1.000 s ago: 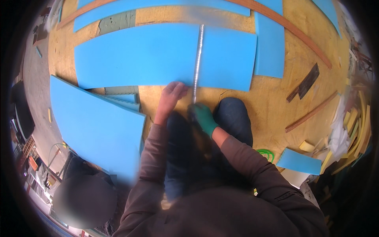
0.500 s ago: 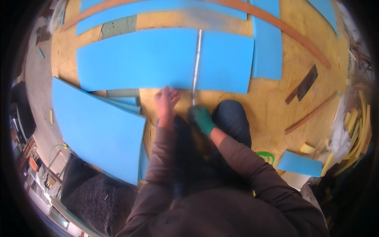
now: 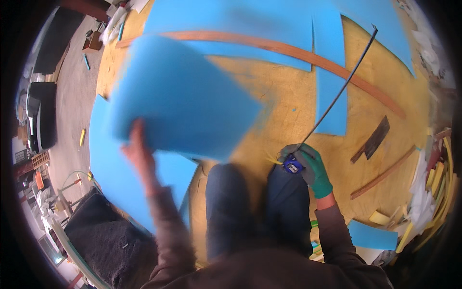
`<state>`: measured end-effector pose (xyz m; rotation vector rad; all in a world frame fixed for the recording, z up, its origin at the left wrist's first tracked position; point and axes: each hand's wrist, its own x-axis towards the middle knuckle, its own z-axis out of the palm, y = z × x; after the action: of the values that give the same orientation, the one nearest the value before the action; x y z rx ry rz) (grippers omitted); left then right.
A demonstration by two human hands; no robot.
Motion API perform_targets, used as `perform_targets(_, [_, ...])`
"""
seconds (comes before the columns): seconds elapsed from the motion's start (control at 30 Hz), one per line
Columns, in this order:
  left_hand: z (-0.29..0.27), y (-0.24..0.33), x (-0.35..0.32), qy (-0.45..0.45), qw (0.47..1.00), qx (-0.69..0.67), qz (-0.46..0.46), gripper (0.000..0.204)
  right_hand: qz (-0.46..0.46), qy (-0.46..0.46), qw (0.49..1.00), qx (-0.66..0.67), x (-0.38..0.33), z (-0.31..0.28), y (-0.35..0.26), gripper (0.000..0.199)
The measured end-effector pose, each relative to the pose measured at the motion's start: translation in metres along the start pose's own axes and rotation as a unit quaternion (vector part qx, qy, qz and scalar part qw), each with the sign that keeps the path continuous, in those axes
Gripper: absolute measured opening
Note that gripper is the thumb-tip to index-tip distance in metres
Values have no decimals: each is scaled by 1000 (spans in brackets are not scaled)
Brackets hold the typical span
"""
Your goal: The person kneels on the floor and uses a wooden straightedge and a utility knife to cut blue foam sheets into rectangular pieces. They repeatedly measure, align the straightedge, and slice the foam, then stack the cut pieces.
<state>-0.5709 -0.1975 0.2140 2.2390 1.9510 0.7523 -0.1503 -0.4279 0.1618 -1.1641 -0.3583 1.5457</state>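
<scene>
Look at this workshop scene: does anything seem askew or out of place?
Yes. The blue foam sheet in the left hand is tilted up off the plywood floor, and the tape measure in the gloved right hand has its blade stretched out.

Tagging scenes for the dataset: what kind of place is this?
Probably a workshop or building site: blue foam sheets lie on a plywood floor, wood strips and offcuts are scattered about, and the right hand holds a tape measure.
</scene>
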Motion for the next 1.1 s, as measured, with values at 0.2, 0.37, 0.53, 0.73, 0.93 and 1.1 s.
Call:
perform_targets(0.2, [-228,-99,-30,139,931,-221,-256,52,-3,145,989,-8,14,-55,15,33])
perform_targets(0.37, [-285,-168,-102,145,908,-255,-299,65,26,190,981,15,29,-92,56,34])
perform_targets(0.53, [-209,-278,-224,3,780,-340,-526,47,22,232,972,-30,65,-113,72,31])
perform_targets(0.73, [-120,-326,-286,-135,810,266,-504,90,34,188,981,-23,110,-159,58,31])
perform_targets(0.93, [50,-206,-88,3,986,141,-94,34,2,149,988,32,211,-237,23,41])
perform_targets(1.1, [258,-4,89,-235,962,-119,-68,55,-122,226,965,52,270,-316,-15,40])
